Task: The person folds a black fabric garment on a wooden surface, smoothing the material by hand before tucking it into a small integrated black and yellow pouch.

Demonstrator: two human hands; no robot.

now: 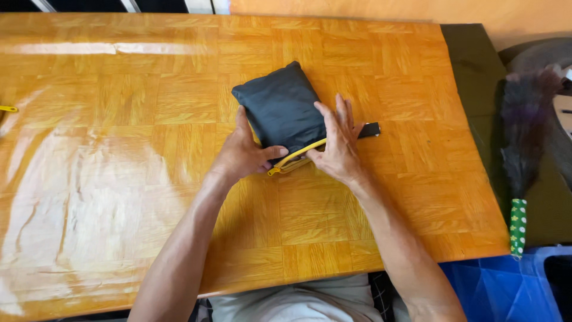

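Note:
A dark grey fabric pouch (pixel 280 104) with a yellow zipper (pixel 293 157) along its near edge lies on the wooden table (pixel 149 149), stuffed full. My left hand (pixel 243 152) grips the pouch's near left corner, thumb by the zipper's end. My right hand (pixel 338 143) lies flat on the pouch's right side, fingers spread and pressing down next to the zipper. A short black strap (pixel 370 129) pokes out from under my right hand to the right.
A feather duster (pixel 524 149) with a green patterned handle lies off the table's right edge on a dark green surface. A blue bin (pixel 506 286) sits at the lower right. A small yellow item (pixel 8 108) shows at the table's left edge.

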